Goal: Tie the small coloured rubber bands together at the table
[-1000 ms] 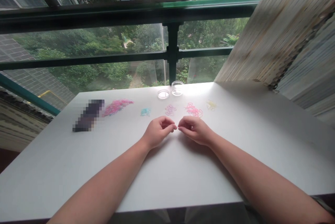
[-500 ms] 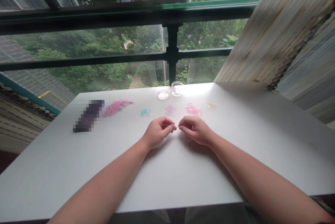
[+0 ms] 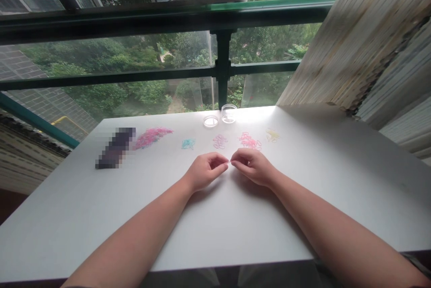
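Note:
My left hand (image 3: 206,172) hovers over the white table, thumb and forefinger slightly apart. Facing it, my right hand (image 3: 253,167) has its thumb and forefinger pinched on a tiny pale band (image 3: 230,161), mostly hidden by the fingertips. The left forefinger's tip is right beside that band; whether it touches cannot be told. Just beyond the hands lie small piles of thin looped bands: turquoise (image 3: 188,144), light pink (image 3: 220,141), coral pink (image 3: 249,141) and yellow (image 3: 272,135).
A larger mixed pink heap (image 3: 153,137) lies at the left, beside a dark blurred-out object (image 3: 115,148). Near the window edge of the white table (image 3: 202,234) stand a clear round container (image 3: 229,114) and a shallow clear lid (image 3: 210,121). A curtain (image 3: 313,54) hangs at the right.
My left thumb and forefinger have parted from their pinch on the tiny band. My right hand stays pinched in nearly the same place.

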Available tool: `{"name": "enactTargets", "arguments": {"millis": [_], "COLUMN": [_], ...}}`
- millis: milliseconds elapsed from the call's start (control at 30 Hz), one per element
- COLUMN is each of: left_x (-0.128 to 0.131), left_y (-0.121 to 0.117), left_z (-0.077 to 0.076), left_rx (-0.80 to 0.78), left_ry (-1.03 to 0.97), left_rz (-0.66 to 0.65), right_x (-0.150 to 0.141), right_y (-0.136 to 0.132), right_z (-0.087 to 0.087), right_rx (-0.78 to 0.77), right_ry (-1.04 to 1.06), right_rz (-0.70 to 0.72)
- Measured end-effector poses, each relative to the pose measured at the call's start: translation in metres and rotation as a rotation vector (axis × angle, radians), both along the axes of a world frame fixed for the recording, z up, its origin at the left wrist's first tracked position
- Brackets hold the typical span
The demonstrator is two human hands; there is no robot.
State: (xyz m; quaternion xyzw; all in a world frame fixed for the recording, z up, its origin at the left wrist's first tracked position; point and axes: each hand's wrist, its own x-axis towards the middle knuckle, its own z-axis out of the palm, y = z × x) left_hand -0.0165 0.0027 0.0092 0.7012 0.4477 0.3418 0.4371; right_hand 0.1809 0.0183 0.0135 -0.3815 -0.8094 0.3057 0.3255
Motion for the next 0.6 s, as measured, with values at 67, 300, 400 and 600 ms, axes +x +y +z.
{"name": "enactTargets", "arguments": {"millis": [67, 300, 400, 600], "left_x": [0.0000, 0.0005, 0.0012, 0.0010], "left_y": [-0.0006, -0.0022, -0.0030, -0.0027], "left_z": [0.0016, 0.0046, 0.0053, 0.0038], "left_rx": [0.013, 0.038, 0.044, 0.050], "left_ry": [0.013, 0.032, 0.019, 0.018], "left_rz": [-0.004, 0.027, 0.041, 0.053], "right_x": [0.0000, 0.0003, 0.0005, 0.0004], "right_y": [0.0001, 0.0010, 0.0008, -0.0002], "right_z": [-0.0004, -0.0013, -0.0013, -0.0022], "right_rx": [0.002, 0.015, 0.012, -0.025], "right_ry": [0.000, -0.001, 0.004, 0.021], "right_rz": [0.001, -0.001, -0.001, -0.005]}}
